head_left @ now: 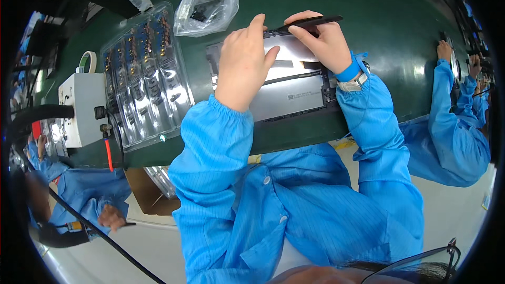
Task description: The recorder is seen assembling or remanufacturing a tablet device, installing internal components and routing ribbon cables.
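Flat grey panel [286, 100], slim black stylus [310, 22]

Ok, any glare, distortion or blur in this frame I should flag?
Head view: strong fisheye bending with black corners; glare on the clear plastic tray and the green table; left hand, right hand and black stylus look sharp; the rim is dim and soft.

Bright, even overhead light; white glare streaks the clear plastic tray [144, 73] and the bag [206, 8], softer sheen on the green table [389, 26]. Fisheye bends the edges, black vignette rings the frame, the rim blurs
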The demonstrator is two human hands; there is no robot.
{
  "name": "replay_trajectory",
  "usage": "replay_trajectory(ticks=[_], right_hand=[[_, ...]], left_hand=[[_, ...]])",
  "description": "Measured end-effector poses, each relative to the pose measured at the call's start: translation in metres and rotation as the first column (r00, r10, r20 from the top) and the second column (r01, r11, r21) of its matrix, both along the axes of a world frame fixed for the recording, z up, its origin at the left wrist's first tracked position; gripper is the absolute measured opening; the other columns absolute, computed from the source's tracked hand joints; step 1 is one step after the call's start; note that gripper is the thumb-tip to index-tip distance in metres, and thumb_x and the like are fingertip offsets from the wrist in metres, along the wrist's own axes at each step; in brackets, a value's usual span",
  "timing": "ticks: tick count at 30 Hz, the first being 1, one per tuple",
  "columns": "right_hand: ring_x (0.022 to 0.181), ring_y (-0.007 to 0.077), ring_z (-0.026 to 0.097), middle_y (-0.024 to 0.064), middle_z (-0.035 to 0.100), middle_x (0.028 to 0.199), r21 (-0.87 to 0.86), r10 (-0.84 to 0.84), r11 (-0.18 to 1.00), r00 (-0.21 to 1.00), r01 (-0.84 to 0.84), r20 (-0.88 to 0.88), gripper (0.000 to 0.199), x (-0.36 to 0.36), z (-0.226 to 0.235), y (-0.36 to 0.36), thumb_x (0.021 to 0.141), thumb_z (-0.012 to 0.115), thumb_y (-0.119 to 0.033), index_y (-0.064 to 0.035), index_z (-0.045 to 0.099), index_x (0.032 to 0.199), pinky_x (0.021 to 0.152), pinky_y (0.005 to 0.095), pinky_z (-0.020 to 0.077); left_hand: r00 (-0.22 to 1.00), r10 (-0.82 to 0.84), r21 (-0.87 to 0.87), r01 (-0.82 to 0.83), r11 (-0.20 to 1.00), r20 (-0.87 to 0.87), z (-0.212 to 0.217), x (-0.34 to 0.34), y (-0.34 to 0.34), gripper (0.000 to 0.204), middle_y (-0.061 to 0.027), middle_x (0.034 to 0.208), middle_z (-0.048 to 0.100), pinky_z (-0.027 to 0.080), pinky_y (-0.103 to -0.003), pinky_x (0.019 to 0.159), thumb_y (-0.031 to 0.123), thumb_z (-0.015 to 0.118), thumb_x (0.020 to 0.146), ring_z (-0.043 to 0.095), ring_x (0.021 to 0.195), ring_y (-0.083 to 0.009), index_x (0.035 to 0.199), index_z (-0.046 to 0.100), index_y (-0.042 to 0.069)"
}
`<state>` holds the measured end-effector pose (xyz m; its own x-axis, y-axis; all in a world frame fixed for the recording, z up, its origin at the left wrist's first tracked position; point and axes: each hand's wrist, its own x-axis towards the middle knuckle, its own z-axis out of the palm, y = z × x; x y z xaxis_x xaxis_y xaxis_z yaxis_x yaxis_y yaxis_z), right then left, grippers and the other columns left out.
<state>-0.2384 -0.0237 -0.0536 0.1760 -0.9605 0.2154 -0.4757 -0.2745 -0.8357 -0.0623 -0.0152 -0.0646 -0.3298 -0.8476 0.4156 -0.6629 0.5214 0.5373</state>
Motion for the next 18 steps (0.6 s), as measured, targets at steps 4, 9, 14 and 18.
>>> replay_trajectory(ticks=[4, 9, 14, 18], right_hand=[[0.072, 0.0088, 0.054, 0.0045, 0.06, 0.085, -0.021, 0.032, 0.999, 0.999, -0.033, -0.014, 0.016, 0.002, 0.0, -0.001, 0.083, 0.057, -0.01, -0.0011, 0.06, 0.096, 0.063, 0.0212, 0.0445], [0.078, 0.0155, 0.057, 0.0072, 0.06, 0.089, 0.029, 0.071, 0.996, 0.964, -0.082, 0.258, 0.019, -0.003, 0.033, 0.03, 0.09, 0.046, -0.015, 0.0002, 0.054, 0.097, 0.071, 0.0281, 0.0457], [0.087, 0.0168, 0.052, 0.0105, 0.056, 0.092, -0.148, 0.189, 0.979, 0.894, -0.14, 0.406, 0.014, 0.0, 0.057, 0.074, 0.087, 0.039, -0.003, 0.0, 0.052, 0.088, 0.082, 0.0274, 0.0381], [0.067, 0.0074, 0.045, 0.0026, 0.051, 0.073, 0.008, 0.133, 0.99, 0.961, -0.139, 0.242, 0.012, -0.016, 0.069, 0.104, 0.082, 0.043, 0.002, -0.0005, 0.054, 0.081, 0.062, 0.0203, 0.0351]], left_hand=[[1.0, 0.017, 0.037, -0.017, 0.999, -0.013, 0.0, 0.004, 0.0, 0.053, -0.0128, 0.091, 0.06, 0.042, -0.04, 0.077, 0.013, 0.069, 0.067, 0.056, 0.085, -0.0316, 0.112, 0.046, 0.0], [0.998, 0.009, 0.105, -0.002, 0.994, -0.067, 0.001, 0.018, 0.012, 0.054, -0.0129, 0.089, 0.059, 0.042, -0.04, 0.079, 0.012, 0.071, 0.065, 0.056, 0.087, -0.0317, 0.111, 0.044, 0.001], [0.995, 0.018, -0.129, -0.03, 0.991, -0.095, 0.027, 0.042, 0.033, 0.047, -0.0154, 0.111, 0.053, 0.038, -0.039, 0.09, 0.01, 0.066, 0.068, 0.049, 0.103, -0.0314, 0.112, 0.049, 0.005], [0.958, 0.288, -0.093, -0.285, 0.954, 0.011, 0.06, 0.122, 0.024, 0.026, -0.015, 0.096, 0.06, 0.046, -0.037, 0.078, 0.012, 0.061, 0.072, 0.057, 0.089, -0.0313, 0.097, 0.06, 0.004]])
